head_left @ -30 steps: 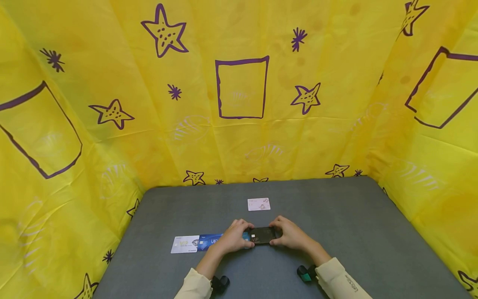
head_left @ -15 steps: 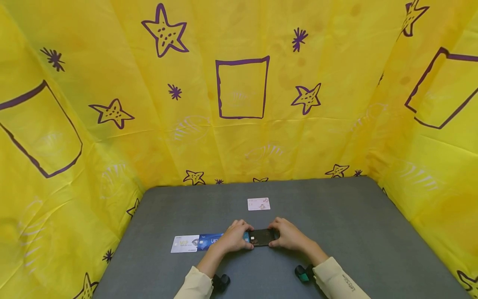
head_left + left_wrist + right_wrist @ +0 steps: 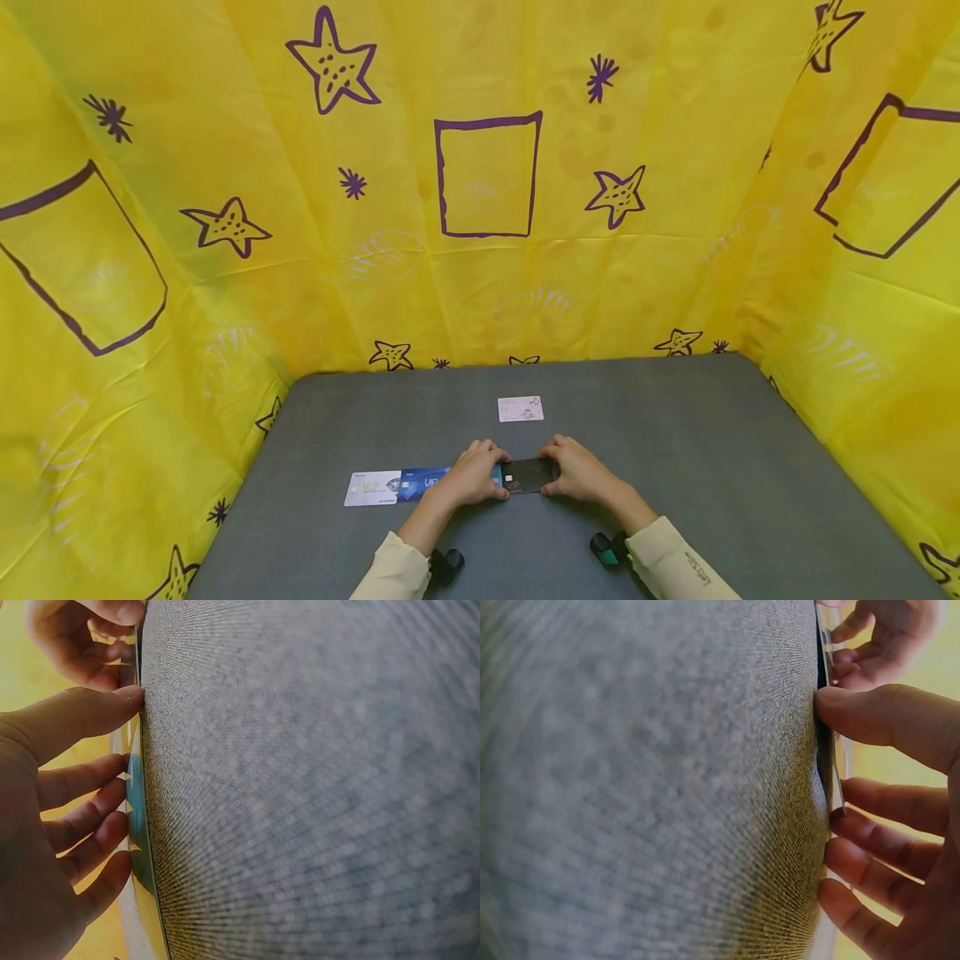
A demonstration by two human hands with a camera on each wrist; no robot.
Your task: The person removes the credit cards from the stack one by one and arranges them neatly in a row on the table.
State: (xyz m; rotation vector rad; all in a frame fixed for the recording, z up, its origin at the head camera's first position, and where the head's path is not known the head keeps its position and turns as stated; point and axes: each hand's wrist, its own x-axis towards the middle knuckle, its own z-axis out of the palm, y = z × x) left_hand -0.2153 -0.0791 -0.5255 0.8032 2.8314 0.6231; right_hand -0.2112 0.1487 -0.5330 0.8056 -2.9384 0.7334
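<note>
A black VIP card (image 3: pixel 527 476) lies at the right end of a row of cards on the grey table. My right hand (image 3: pixel 581 475) holds its right end, thumb at the near edge and fingers at the far edge. My left hand (image 3: pixel 474 473) grips its left end the same way, spanning the seam with a teal-blue card (image 3: pixel 496 476) mostly hidden under that hand. In the right wrist view, the black card (image 3: pixel 840 780) shows edge-on, slightly raised at its right end. Further left are a blue VIP card (image 3: pixel 420 483) and a whitish VIP card (image 3: pixel 371 489).
A pale pink card (image 3: pixel 521 408) lies by itself beyond the hands. Yellow cloth walls (image 3: pixel 480 292) with purple drawings rise behind and at both sides of the grey table (image 3: pixel 675 433). Dark straps with small devices (image 3: pixel 607 550) sit at the wrists.
The right hand and the black card's right end have shifted slightly toward the near side, bringing the card more in line with the row. The left hand has barely moved.
</note>
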